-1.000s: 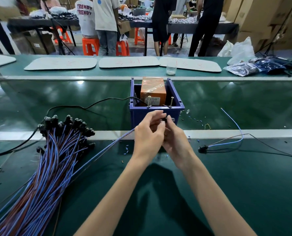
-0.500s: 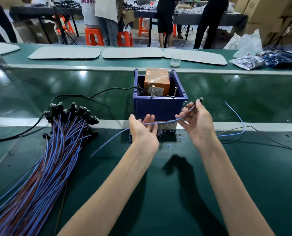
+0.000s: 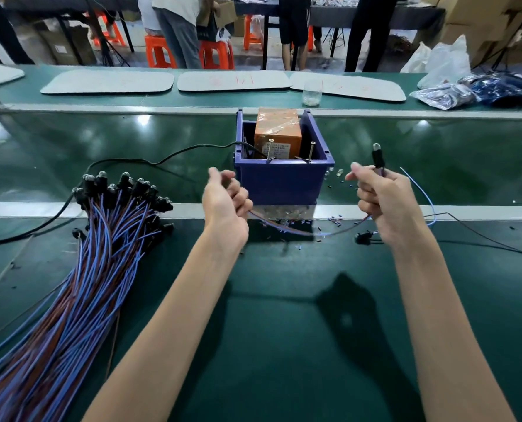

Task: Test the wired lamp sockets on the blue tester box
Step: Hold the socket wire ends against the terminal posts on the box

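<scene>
1. At nine o'clock from the blue box (image 3: 284,181), a thick bundle of sockets (image 3: 101,239) on blue and brown leads lies on the bench (image 3: 284,330). Its black heads point toward twelve o'clock.
2. The left hand (image 3: 223,205) hovers at the box's eight o'clock corner. Its fingers are curled round one end of a wire (image 3: 299,231) that sags across to the other hand.
3. The box stands open-topped in the middle. An orange block (image 3: 278,132) wrapped in clear film sits inside it, and two metal pins (image 3: 271,150) rise at the near rim. A black cable (image 3: 162,156) leaves its left side toward nine o'clock.
4. The right hand (image 3: 384,205), at the box's four o'clock, grips the wire's other end in a fist. The socket (image 3: 378,156) sticks up above the thumb with a small clear bulb on top.
5. A loose socket (image 3: 364,238) lies on the bench at that hand's seven o'clock. Small dark bits are scattered before the box.
6. Across the far side lie white pads (image 3: 107,82), a clear cup (image 3: 312,94) at the box's twelve o'clock, and plastic bags (image 3: 445,92) at two o'clock.
7. Behind that, people stand among orange stools (image 3: 159,51) and cardboard cartons (image 3: 479,22).
</scene>
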The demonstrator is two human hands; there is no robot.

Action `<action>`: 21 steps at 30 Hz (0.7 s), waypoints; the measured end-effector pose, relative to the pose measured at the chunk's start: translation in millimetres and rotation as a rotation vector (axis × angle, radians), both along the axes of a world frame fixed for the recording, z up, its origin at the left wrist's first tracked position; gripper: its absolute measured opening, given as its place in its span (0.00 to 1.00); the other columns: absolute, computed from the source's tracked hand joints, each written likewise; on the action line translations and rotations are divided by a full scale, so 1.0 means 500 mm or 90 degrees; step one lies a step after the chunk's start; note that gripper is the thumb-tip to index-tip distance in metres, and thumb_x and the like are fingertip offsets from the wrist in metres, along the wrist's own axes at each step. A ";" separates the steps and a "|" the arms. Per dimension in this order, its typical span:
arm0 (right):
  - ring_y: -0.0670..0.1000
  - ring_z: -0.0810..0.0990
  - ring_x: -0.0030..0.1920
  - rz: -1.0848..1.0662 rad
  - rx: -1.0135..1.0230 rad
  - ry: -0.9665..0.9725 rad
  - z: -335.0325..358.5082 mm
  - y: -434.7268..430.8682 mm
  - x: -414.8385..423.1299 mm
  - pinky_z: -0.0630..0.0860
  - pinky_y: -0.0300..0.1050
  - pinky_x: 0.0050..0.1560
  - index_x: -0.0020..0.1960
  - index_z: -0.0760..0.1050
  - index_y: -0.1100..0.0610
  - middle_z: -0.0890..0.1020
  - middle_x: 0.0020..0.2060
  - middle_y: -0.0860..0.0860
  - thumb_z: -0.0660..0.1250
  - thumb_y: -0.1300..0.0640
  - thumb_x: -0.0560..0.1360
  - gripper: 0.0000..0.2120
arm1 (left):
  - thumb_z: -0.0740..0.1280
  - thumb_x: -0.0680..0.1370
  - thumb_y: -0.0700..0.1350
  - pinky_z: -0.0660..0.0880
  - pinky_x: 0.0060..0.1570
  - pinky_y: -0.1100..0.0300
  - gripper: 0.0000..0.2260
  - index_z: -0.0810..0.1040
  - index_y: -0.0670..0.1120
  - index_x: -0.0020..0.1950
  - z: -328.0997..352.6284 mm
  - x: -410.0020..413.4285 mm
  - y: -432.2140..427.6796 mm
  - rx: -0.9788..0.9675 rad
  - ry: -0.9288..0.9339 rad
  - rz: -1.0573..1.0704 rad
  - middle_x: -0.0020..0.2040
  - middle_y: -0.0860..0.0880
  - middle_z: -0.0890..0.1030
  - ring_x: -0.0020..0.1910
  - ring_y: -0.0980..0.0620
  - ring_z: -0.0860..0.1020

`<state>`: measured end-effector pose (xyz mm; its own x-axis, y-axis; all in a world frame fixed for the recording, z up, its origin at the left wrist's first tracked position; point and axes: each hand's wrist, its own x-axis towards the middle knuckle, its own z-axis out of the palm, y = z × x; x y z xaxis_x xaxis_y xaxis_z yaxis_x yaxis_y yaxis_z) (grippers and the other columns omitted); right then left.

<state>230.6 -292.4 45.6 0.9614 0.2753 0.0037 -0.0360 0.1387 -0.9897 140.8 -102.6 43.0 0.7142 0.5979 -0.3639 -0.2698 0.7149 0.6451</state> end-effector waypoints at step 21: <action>0.44 0.84 0.33 0.222 -0.097 0.033 -0.043 0.103 -0.079 0.68 0.25 0.26 0.44 0.82 0.60 0.85 0.31 0.50 0.70 0.67 0.73 0.04 | 0.61 0.82 0.46 0.76 0.39 0.68 0.09 0.82 0.52 0.51 -0.034 0.003 -0.105 0.291 0.063 -0.138 0.62 0.39 0.77 0.52 0.46 0.80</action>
<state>191.1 -240.8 24.2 0.8077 0.5796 -0.1079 -0.1050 -0.0386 -0.9937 142.4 -155.0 26.2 0.8146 0.5538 -0.1725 -0.0679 0.3864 0.9198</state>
